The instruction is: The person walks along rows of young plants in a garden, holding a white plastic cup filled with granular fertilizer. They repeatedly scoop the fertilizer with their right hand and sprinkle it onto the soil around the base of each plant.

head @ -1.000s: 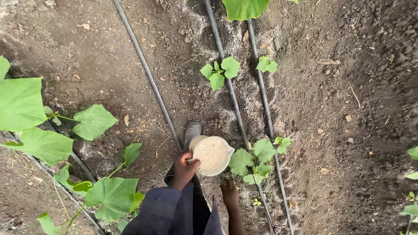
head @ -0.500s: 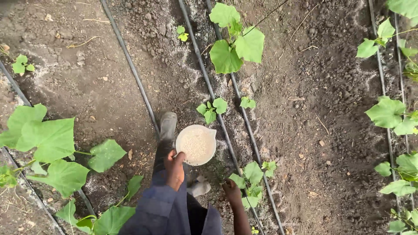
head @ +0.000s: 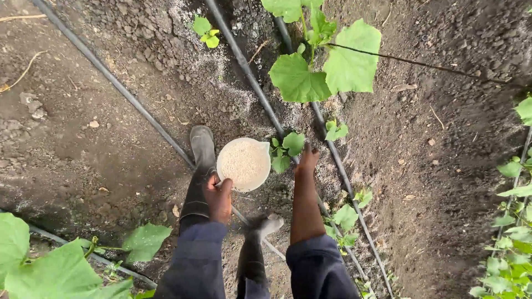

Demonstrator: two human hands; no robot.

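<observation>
My left hand point(head: 218, 197) grips the rim of a white round bowl point(head: 244, 164) filled with pale granules, held above the soil. My right hand point(head: 308, 159) reaches forward and down beside a small seedling point(head: 288, 148) that grows between two black drip hoses point(head: 255, 88). Its fingers point at the soil and are bunched; whether they hold granules cannot be seen. Pale granules lie scattered on the soil point(head: 233, 102) along the hoses. My dark rubber boots point(head: 200, 160) stand on the earth below the bowl.
A third drip hose point(head: 111, 80) runs diagonally at left. Larger leafy plants stand ahead point(head: 321, 69), at bottom left point(head: 50, 268) and along the right edge point(head: 510, 221). A thin string point(head: 421, 63) stretches to the right. Small seedlings point(head: 346, 216) grow beside my right arm.
I have stepped forward along the row. My right hand has moved up from near the lower seedling to the one ahead. The bowl stays in my left hand.
</observation>
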